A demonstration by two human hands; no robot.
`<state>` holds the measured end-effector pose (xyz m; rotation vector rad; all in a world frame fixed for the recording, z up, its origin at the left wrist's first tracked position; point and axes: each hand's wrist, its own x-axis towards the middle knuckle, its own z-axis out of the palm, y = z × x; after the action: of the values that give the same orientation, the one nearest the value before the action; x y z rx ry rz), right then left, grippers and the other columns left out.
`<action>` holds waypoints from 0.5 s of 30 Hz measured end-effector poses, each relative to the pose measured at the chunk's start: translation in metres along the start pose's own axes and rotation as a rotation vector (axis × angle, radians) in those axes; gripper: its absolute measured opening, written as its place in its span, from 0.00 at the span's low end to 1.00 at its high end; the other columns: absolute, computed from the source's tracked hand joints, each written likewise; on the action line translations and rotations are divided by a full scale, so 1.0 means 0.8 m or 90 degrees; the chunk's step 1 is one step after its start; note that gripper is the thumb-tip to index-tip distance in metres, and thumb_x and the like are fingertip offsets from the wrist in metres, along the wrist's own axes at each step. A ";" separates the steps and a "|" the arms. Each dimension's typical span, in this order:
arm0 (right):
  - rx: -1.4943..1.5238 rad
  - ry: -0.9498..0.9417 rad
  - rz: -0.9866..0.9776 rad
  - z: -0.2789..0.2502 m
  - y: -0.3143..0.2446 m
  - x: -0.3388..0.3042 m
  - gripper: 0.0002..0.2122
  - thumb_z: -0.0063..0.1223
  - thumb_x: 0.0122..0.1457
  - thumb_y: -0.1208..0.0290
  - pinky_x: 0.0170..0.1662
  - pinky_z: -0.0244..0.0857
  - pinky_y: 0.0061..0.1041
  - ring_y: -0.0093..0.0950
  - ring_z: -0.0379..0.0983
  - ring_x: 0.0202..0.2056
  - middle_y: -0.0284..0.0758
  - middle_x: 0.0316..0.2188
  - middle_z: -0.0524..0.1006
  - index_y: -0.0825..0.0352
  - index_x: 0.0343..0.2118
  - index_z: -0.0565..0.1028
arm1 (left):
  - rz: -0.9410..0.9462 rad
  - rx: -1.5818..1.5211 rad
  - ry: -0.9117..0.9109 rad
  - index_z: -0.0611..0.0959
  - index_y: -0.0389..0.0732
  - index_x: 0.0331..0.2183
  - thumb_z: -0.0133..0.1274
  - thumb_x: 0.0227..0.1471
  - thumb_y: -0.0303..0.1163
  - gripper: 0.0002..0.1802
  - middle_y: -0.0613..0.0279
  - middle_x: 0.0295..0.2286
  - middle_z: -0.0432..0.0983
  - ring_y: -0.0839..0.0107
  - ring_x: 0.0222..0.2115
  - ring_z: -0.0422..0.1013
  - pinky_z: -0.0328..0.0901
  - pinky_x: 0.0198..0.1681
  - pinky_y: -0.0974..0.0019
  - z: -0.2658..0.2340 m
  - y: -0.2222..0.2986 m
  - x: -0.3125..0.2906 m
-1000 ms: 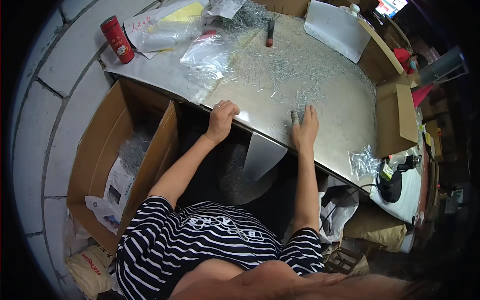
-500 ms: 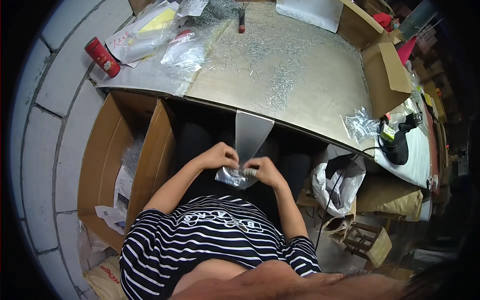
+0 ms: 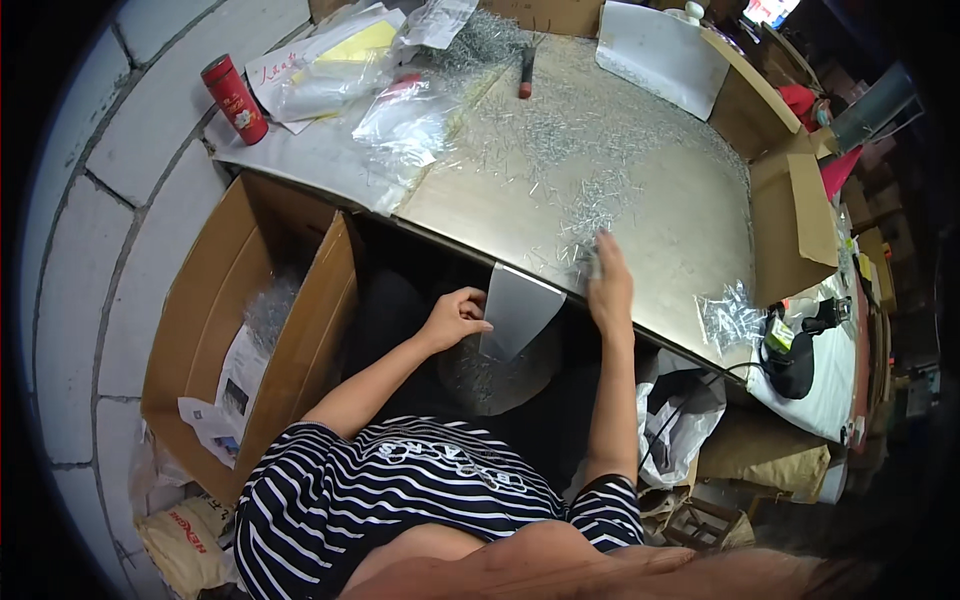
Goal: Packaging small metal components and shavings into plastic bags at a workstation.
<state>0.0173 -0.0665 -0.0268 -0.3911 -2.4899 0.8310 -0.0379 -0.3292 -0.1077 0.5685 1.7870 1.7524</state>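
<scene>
Half-curled, the left hand point(image 3: 457, 322) is just beside the translucent sheet point(image 3: 522, 310) hanging below the table's near edge; whether it touches or pinches anything I cannot tell. The right hand point(image 3: 610, 285), blurred, reaches over that edge with fingers extended, gripping nothing visible — it is close to the loose metal pins point(image 3: 600, 200) at the middle of the tabletop point(image 3: 690, 230). By my judgement plenty remains: pins lie scattered toward the far side, with a thick heap point(image 3: 490, 45) at far left. What is finished is harder to judge — clear plastic point(image 3: 270, 310) sits inside the left cardboard box point(image 3: 300, 350), its contents unclear, and clear bags point(image 3: 730, 318) lie at near right.
</scene>
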 end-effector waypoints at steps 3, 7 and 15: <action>-0.146 -0.117 -0.138 0.019 0.017 0.043 0.25 0.38 0.49 0.85 0.65 0.48 0.33 0.40 0.52 0.64 0.43 0.60 0.62 0.69 0.54 0.68 | -0.013 -0.065 -0.014 0.78 0.29 0.39 0.64 0.41 0.23 0.20 0.61 0.27 0.78 0.79 0.27 0.73 0.68 0.32 0.75 -0.004 -0.028 0.007; -0.173 -0.079 -0.082 0.004 0.027 0.056 0.23 0.41 0.50 0.84 0.63 0.52 0.34 0.42 0.57 0.61 0.46 0.56 0.67 0.69 0.52 0.70 | -0.046 -0.092 -0.019 0.81 0.30 0.36 0.65 0.41 0.24 0.17 0.62 0.28 0.78 0.78 0.27 0.72 0.68 0.32 0.73 -0.004 -0.027 0.005; 0.013 0.054 -0.010 0.009 0.036 0.049 0.22 0.47 0.60 0.71 0.63 0.50 0.32 0.40 0.57 0.61 0.48 0.60 0.61 0.66 0.58 0.66 | -0.128 -0.361 -0.056 0.82 0.35 0.33 0.59 0.50 0.36 0.13 0.65 0.24 0.78 0.77 0.28 0.73 0.66 0.30 0.75 0.017 -0.045 0.001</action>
<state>-0.0164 -0.0320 -0.0360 -0.3917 -2.4021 0.8170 -0.0268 -0.3204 -0.1433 0.2152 1.1585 1.9361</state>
